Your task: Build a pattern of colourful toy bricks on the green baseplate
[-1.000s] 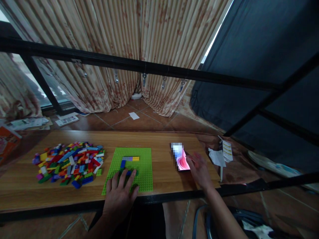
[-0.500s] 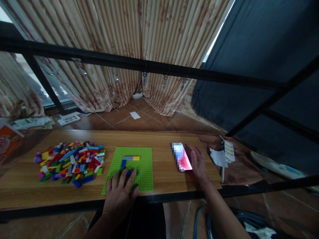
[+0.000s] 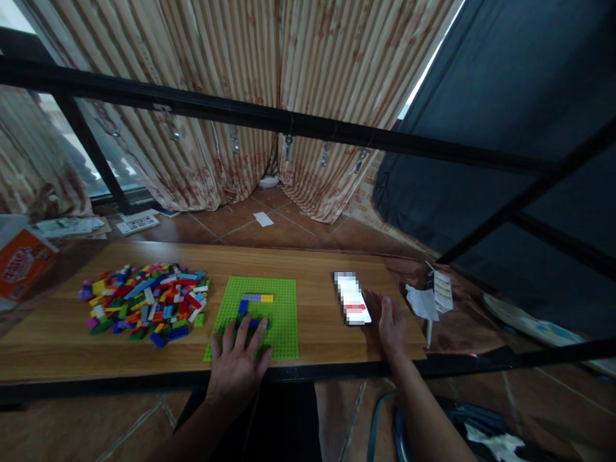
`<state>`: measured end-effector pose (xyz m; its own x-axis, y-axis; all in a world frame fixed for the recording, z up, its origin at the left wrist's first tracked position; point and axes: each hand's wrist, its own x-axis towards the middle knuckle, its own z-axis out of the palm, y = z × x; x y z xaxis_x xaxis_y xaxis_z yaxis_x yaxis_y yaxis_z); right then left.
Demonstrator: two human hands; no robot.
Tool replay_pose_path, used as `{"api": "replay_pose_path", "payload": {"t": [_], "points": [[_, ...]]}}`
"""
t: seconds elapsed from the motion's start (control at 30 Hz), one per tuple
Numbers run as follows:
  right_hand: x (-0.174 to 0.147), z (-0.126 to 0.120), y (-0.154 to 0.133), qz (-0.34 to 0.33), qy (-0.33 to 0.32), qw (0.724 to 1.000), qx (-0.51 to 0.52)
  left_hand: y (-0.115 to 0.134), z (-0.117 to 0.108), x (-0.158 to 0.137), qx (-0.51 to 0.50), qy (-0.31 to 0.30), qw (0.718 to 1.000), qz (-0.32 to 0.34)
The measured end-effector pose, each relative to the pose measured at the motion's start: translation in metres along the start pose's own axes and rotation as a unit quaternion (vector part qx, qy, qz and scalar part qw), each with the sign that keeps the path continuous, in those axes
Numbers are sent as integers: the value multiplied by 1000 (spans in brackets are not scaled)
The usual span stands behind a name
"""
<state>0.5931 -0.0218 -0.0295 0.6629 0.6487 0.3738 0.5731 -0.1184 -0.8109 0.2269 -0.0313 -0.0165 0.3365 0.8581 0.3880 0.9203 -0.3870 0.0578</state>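
Note:
My left hand (image 3: 237,360) lies over the near edge of a green studded baseplate (image 3: 283,321), its fingers spread and holding nothing. On the plate a row of toy bricks (image 3: 258,298), greyish, purple and yellow, joins a blue brick (image 3: 243,307) at its left end. More blue bricks lie under and between my fingertips, partly covered. Just right of a smartphone (image 3: 353,299) with a lit, blurred screen, my right hand (image 3: 392,326) hovers or rests with its thumb apart from the shaded fingers. It does not touch the phone and holds nothing that I can see.
Left of the plate is a heap of mixed toy bricks (image 3: 144,301) on the wooden table (image 3: 317,276). An orange and white box (image 3: 24,260) stands at the far left. Papers (image 3: 423,301) lie beyond the table's right end. A black metal bar (image 3: 308,122) crosses before the curtains.
My right hand has drawn back slightly right, away from the phone. The phone's screen has changed from a colourful picture to mostly white with a red band. My left hand stays on the plate.

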Motion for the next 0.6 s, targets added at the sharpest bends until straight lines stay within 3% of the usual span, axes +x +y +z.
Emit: {"api": "replay_pose_path", "payload": {"t": [0.4,0.6], "points": [[0,1,0,60,26,998,19,-3,4,2,-35,-5,999,39],[-1,-4,-16,98,104,988,66,-2,2,0,-55,9,998,37]]}}
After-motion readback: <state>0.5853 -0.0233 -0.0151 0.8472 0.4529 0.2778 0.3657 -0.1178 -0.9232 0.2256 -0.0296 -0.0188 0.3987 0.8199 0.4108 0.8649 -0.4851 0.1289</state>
